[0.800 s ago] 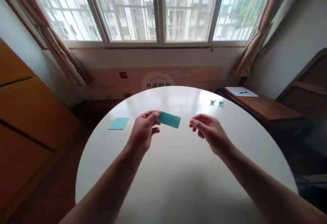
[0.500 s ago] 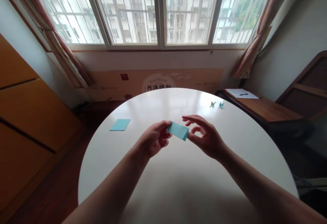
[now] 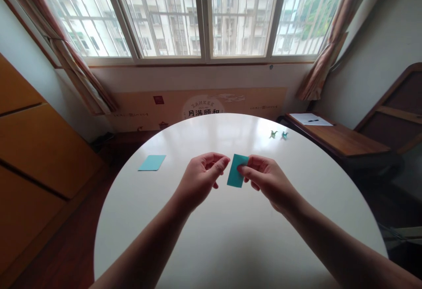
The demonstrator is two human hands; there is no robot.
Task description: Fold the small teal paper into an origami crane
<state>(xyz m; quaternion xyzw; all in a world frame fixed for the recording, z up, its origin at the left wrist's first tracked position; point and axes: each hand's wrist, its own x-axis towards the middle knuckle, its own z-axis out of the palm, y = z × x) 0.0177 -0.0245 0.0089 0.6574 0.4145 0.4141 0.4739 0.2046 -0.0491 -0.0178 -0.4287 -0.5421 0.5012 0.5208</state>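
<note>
A small teal folded paper (image 3: 235,176) hangs upright above the round white table (image 3: 231,245), pinched at its right edge by my right hand (image 3: 263,179). My left hand (image 3: 201,179) hovers just left of the paper, fingers curled with the thumb and forefinger close together, holding nothing that I can see. A narrow gap separates its fingertips from the paper's left edge.
A flat teal sheet (image 3: 152,163) lies on the table's left side. Two tiny teal paper figures (image 3: 278,135) stand at the far right. A wooden side table with a paper and pen (image 3: 311,120) is to the right; orange cabinets stand left.
The paper passed from my left hand to my right hand and turned from lying sideways to upright. My left hand let go and drew slightly away.
</note>
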